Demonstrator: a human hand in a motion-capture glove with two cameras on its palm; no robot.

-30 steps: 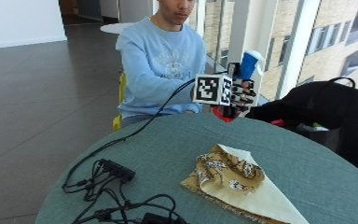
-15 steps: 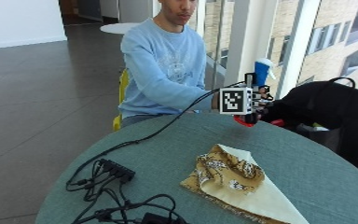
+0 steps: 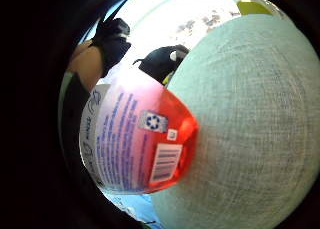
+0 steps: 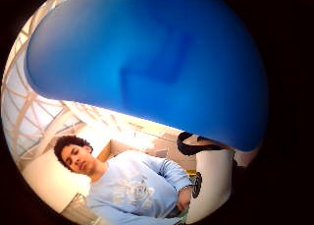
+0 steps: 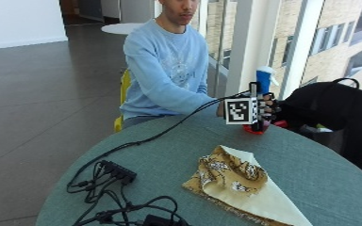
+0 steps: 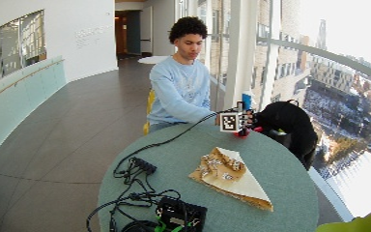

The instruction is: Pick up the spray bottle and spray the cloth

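Lowered since a moment ago, the spray bottle [image 5: 260, 101] now stands with its red base on the round table [image 5: 168, 155] near the far edge, the gloved right hand [image 5: 264, 107] curled around its body, well beyond the crumpled cloth [image 5: 241, 182] lying mid-table.

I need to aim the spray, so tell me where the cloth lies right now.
In the outside view the cloth lies crumpled on the green table, nearer the camera than the spray bottle gripped by the gloved right hand at the far edge.
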